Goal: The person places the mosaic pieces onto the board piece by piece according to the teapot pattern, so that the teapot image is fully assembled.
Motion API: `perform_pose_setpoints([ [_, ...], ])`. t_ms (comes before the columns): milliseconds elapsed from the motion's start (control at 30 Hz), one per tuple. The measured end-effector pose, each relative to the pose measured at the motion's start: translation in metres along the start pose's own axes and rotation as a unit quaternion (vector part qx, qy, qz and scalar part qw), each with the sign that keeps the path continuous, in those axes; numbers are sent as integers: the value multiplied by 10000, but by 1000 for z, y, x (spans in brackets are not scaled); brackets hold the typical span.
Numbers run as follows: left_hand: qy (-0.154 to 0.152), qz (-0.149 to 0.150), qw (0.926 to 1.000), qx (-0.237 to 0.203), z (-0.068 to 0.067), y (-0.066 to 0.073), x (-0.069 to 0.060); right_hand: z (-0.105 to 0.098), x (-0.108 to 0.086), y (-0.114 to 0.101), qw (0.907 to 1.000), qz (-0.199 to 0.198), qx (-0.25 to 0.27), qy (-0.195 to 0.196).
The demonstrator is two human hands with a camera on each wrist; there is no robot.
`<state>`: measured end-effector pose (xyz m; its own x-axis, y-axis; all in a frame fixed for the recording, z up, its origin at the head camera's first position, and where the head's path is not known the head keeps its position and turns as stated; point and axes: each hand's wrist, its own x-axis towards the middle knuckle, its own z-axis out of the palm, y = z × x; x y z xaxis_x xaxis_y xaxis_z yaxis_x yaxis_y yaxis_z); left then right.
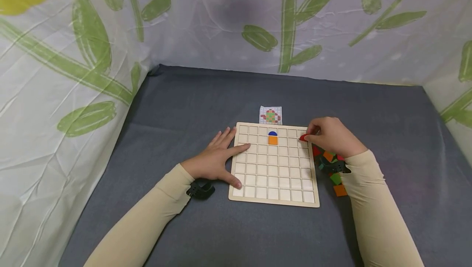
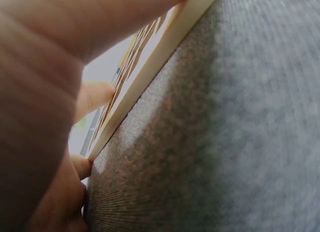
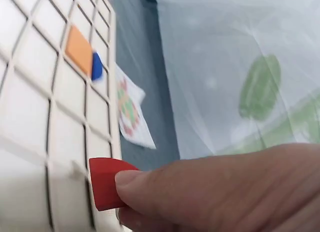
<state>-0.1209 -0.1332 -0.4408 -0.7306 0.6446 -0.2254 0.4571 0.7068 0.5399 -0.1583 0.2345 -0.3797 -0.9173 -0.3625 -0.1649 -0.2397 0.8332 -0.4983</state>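
Note:
A wooden grid board (image 1: 273,164) lies on the dark cloth. My left hand (image 1: 215,158) rests spread on its left edge, thumb and fingers straight. In the left wrist view the fingers touch the board's rim (image 2: 135,89). Between thumb and finger, my right hand (image 1: 337,138) pinches a red piece (image 1: 303,137) over the board's upper right. The right wrist view shows that red piece (image 3: 107,184) with one rounded side. A blue half-round piece (image 1: 272,133) lies in the top row, directly above an orange square (image 1: 273,140).
Loose red, orange and green pieces (image 1: 336,178) lie right of the board, partly hidden under my right wrist. A small paper with a coloured grid pattern (image 1: 271,115) lies behind the board's top edge. A white curtain with painted plants (image 1: 221,21) stands behind the cloth (image 1: 206,94).

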Motion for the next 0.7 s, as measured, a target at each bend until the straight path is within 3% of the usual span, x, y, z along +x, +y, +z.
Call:
perform_pose_setpoints([
  [333,-9,-16,10000,51,0,1,1,26,29,-31,9963,-818,268,52],
  [700,-14,-27,9999,131,1,-1,3,45,48,-52,9912,-1288,316,47],
])
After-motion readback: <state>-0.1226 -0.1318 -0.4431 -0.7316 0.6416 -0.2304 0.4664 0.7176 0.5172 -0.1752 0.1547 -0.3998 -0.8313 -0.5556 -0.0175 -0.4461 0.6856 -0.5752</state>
